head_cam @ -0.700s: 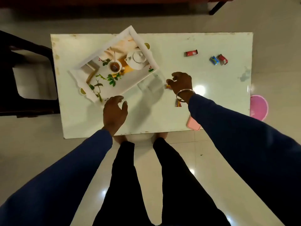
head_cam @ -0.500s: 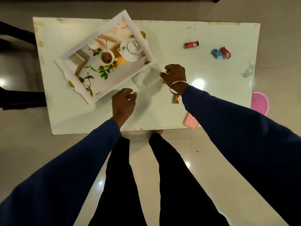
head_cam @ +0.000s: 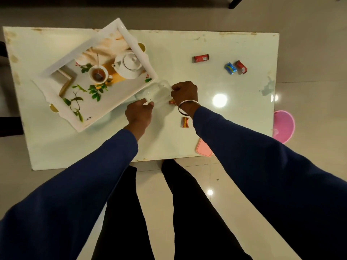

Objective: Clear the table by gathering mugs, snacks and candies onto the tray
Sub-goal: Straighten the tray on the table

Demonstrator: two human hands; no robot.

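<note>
Clear glass mugs, apparently 2, sit just beside the tray's near-right rim, off the tray. Right hand curls around one at its handle side; left hand pinches the nearer mug's edge. Judged: early stage, nothing loaded yet; the teapot and cup on the tray are its printed picture. Left to gather: red candy, blue candy, red candy, orange-red candy, 1 part-hidden by the right wrist. Small tray-corner mark, wrapper lettering: unreadable.
</note>
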